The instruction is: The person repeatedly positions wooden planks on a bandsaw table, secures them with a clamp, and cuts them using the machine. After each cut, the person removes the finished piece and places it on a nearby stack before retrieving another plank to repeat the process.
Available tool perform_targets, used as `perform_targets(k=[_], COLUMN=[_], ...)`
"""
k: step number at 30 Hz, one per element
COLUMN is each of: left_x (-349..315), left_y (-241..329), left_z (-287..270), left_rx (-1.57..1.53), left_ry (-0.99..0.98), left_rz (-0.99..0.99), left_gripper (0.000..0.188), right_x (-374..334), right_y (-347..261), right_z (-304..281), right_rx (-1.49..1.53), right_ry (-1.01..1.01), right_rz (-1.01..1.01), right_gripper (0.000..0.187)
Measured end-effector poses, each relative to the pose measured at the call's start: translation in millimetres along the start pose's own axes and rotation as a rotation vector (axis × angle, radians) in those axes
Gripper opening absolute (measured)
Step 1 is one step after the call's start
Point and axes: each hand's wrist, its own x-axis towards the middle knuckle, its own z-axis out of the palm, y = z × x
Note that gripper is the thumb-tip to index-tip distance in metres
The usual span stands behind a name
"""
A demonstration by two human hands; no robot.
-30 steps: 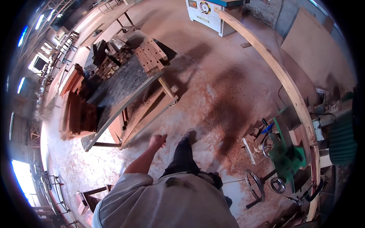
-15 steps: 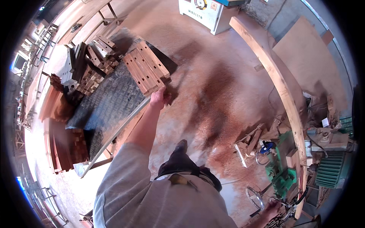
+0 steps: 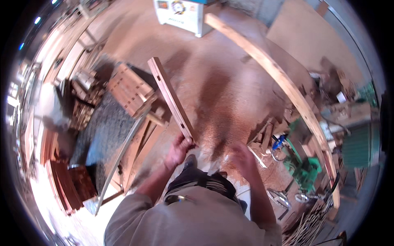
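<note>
My left hand (image 3: pixel 179 151) is closed round the near end of a reddish wooden bar (image 3: pixel 170 96) with small slots cut through its face. The bar slants up and away from me, its far end raised over the floor. To the right, level with the bar's near end and apart from it, is my right hand (image 3: pixel 243 159); motion smears its fingers. Left of the bar, a row of similar slotted wooden bars (image 3: pixel 129 92) lies side by side on the corner of a dark-topped table (image 3: pixel 96 123).
Stacked wood blocks (image 3: pixel 84 110) and reddish boards (image 3: pixel 61 184) stand on the table's far and left sides. A long pale plank (image 3: pixel 271 67) crosses on the right, beside a green machine (image 3: pixel 303 168) and wood scraps (image 3: pixel 264 131). A white machine cabinet (image 3: pixel 180 18) stands ahead.
My left hand has lifted a slotted bar off the table's corner and brought it right and closer. My right hand has moved from beside the green machine to in front of me.
</note>
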Motion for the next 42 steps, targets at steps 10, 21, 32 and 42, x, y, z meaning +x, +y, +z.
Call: perform_targets(k=[10, 21, 32, 42], left_x=[13, 70, 249, 303], left_y=[20, -11, -92, -167], left_z=[174, 268, 371, 439], left_rx=[0.235, -0.168, -0.284, -0.151], left_ry=[-0.325, -0.268, -0.359, -0.271], left_rz=[-0.026, -0.204, -0.297, -0.391], left_gripper=[0.042, 0.023, 0.03, 0.027], right_x=[-42, -149, -258, -284], right_y=[5, 3, -1, 19], right_z=[-99, -232, -277, -237], right_rx=[-0.465, -0.939, -0.385, -0.191], right_ry=[0.274, 0.415, 1.129, 1.5], right_rz=[-0.132, -0.144, 0.284, 0.297], right_gripper=[0.044, 0.04, 0.018, 0.005])
